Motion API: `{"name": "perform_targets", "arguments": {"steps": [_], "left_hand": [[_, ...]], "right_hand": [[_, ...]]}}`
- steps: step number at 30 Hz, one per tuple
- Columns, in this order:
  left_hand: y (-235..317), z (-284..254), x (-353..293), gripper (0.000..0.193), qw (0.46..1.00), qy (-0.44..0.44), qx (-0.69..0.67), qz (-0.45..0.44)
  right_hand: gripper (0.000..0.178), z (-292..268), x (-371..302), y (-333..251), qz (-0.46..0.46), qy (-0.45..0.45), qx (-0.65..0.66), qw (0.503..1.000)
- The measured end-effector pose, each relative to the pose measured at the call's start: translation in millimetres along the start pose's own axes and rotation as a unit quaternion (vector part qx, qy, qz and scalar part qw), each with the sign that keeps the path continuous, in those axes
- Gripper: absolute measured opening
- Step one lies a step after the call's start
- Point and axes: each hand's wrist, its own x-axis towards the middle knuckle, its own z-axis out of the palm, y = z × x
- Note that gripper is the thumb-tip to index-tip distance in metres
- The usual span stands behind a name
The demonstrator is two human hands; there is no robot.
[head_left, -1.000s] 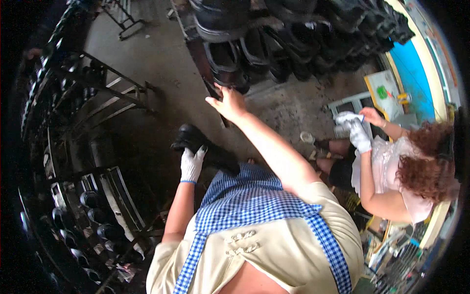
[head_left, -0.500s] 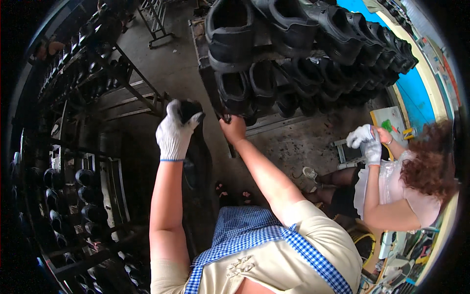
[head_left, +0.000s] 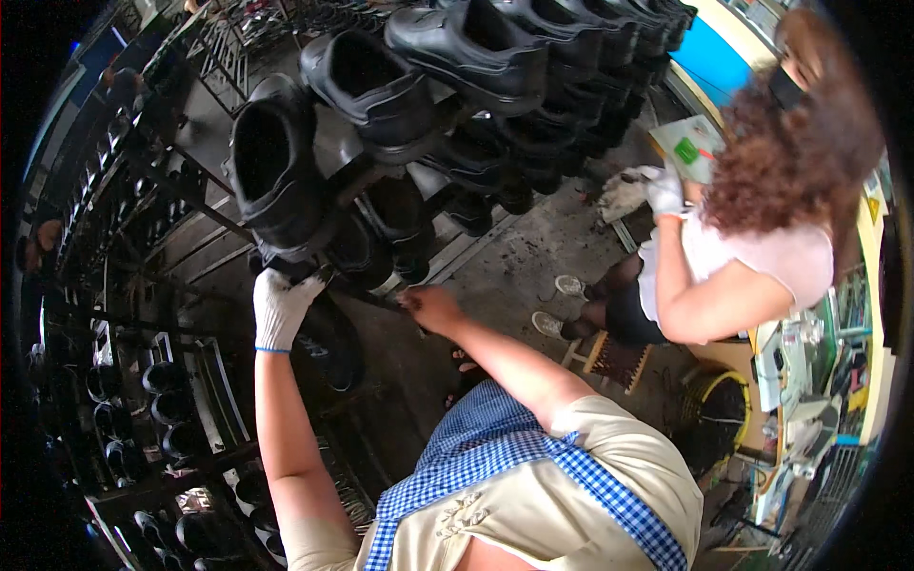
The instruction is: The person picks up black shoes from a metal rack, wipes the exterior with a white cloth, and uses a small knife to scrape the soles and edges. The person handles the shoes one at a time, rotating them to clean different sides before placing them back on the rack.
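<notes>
My left hand [head_left: 280, 309], in a white knit glove, is closed on a black shoe [head_left: 331, 350] that hangs toe-down beside the rack's near end. Its fingertips are partly hidden against the dark shoe. Bare, my right hand [head_left: 433, 310] has its fingers curled at the end of a dark rack bar [head_left: 367, 299], and they seem to grip it. Above both hands, black shoes stand in tiers on the rack, the nearest shoe [head_left: 276, 171] over my left hand and another shoe [head_left: 373, 95] to its right.
At the right a co-worker [head_left: 733, 238] in white gloves handles a pale item. Behind that person runs a cluttered bench [head_left: 809, 371]. A yellow-rimmed basket [head_left: 716, 414] and a small stool [head_left: 617, 362] stand on the floor. More shoe racks [head_left: 143, 400] line the left.
The loaded rack has shifted left and turned in view, its near end now above my left hand. My left hand has moved left and lower with the shoe. My right hand is lower.
</notes>
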Motion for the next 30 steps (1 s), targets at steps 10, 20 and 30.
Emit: {"name": "perform_targets", "arguments": {"steps": [10,20,30], "left_hand": [[19.5,9.8,-189.7,0.012,0.972,0.096,-0.215,0.001],[54.3,21.6,-376.7,0.016,0.956,0.202,-0.136,-0.162],[36.0,21.6,-543.5,0.023,0.919,0.249,-0.273,-0.135]], "right_hand": [[0.031,-162.2,-10.5,99.6,0.225,0.218,0.719,0.62],[0.043,-126.0,-107.2,103.9,0.228,0.123,0.676,0.69],[0.028,-106.4,-233.5,57.9,0.195,0.009,0.699,0.688]]}}
